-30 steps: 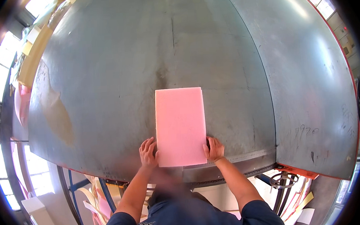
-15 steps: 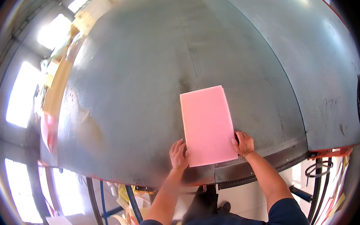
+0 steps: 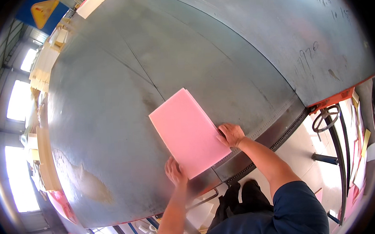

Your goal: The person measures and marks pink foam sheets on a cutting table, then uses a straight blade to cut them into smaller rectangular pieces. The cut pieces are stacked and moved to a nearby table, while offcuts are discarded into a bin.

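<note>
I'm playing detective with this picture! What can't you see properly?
Head view: underside of the pink slab, hidden by its top.
Head view: palm of the right hand, hidden by its back.
Head view: far end of the metal table, cut off by the top edge.
Head view: outside the window, lost in glare.

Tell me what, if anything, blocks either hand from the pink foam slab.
Nothing visible does: the left hand is at the left edge of the pink foam slab, the right hand at its right edge.
</note>
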{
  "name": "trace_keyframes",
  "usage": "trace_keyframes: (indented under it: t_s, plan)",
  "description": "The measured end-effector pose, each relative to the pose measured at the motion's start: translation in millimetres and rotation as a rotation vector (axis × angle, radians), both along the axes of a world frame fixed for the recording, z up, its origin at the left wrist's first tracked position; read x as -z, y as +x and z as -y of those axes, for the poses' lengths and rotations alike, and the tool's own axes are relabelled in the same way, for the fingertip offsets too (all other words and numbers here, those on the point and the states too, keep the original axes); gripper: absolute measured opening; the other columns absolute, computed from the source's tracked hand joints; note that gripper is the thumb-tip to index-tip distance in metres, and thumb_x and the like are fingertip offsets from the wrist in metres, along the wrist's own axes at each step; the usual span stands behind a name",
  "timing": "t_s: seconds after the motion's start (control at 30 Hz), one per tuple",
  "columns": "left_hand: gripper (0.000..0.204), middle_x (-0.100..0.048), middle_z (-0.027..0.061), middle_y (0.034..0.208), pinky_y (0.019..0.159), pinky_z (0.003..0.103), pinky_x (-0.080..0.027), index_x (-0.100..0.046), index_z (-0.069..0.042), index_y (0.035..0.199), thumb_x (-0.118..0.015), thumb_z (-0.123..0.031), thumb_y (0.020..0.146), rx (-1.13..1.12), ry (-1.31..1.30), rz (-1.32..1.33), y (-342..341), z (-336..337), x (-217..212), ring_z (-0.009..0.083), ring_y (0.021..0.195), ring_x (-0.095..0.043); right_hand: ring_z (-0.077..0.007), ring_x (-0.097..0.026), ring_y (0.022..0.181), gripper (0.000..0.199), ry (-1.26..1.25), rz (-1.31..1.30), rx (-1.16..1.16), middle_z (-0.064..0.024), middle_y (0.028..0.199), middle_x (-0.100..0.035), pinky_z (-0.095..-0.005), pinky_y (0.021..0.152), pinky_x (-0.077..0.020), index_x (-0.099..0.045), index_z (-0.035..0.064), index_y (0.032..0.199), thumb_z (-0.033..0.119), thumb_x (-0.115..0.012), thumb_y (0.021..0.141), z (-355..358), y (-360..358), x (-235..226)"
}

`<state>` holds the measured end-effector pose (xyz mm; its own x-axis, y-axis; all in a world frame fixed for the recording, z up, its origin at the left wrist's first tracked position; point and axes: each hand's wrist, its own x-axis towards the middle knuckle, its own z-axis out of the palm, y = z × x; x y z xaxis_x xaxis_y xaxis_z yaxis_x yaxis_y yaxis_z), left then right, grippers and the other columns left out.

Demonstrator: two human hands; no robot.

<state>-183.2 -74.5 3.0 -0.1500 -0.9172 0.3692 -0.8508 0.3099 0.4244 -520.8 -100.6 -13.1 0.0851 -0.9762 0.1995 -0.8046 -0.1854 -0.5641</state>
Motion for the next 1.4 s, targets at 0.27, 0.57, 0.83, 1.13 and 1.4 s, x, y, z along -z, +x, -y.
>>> trace_keyframes:
  t_s: [0.27, 0.57, 0.83, 1.13, 1.4]
  plan:
    - [0.043, -0.06, 0.0173, 0.126, 0.103, 0.048, -0.038, -0.064, -0.002, 0.112, -0.052, -0.039, 0.094, 0.022, -0.037, 0.028, 11.2, 1.2, 15.9, 0.0376, 0.118, -0.052, -0.0298, -0.062, 0.077, 0.032, -0.112, -0.033, 0.018, -0.009, 0.08, -0.059, -0.0407, 0.064, -0.052, -0.057, 0.0094, 0.079, 0.039, -0.06, 0.088, -3.3, 7.7, 9.9]
    - [0.045, -0.056, 0.0122, 0.134, 0.107, 0.045, -0.035, -0.065, -0.002, 0.113, -0.058, -0.042, 0.094, -0.006, 0.082, -0.073, 13.4, 5.8, 31.3, 0.031, 0.126, -0.045, -0.0259, -0.064, 0.084, 0.037, -0.099, -0.124, 0.029, -0.0063, 0.082, -0.063, -0.0389, 0.07, -0.055, -0.065, 0.0106, 0.076, 0.044, -0.057, 0.091, 0.8, 3.9, 13.5]
    - [0.033, -0.067, 0.0062, 0.108, 0.08, 0.032, -0.052, -0.068, 0.0, 0.111, -0.068, -0.026, 0.091, -0.364, 0.738, -0.57, 21.9, 15.7, 25.0, 0.0167, 0.088, -0.064, -0.0257, -0.065, 0.091, 0.038, 0.038, -0.069, 0.031, -0.0065, 0.09, -0.065, -0.0392, 0.079, -0.0541, -0.07, 0.0092, 0.084, 0.045, -0.056, 0.091, -4.3, 5.8, 3.3]
    - [0.022, -0.067, 0.0021, 0.098, 0.076, 0.033, -0.051, -0.063, -0.008, 0.111, -0.067, -0.02, 0.093, -0.429, 0.865, -0.781, 6.6, 14.3, 27.0, 0.012, 0.086, -0.063, -0.0302, -0.068, 0.097, 0.035, 0.354, -0.006, 0.213, -0.0133, 0.105, -0.069, -0.0432, 0.079, -0.0553, -0.073, 0.0068, 0.098, 0.038, -0.06, 0.091, -5.7, 25.2, -15.1]
    - [0.023, -0.064, 0.006, 0.101, 0.072, 0.035, -0.054, -0.062, -0.006, 0.11, -0.065, -0.019, 0.091, -0.301, 0.656, -1.047, 84.6, 40.3, 43.4, 0.0173, 0.089, -0.064, -0.0349, -0.069, 0.094, 0.022, 0.159, 0.079, 0.201, -0.019, 0.099, -0.071, -0.0449, 0.079, -0.0554, -0.073, 0.0051, 0.092, 0.018, -0.057, 0.086, -4.9, 33.0, -17.4]
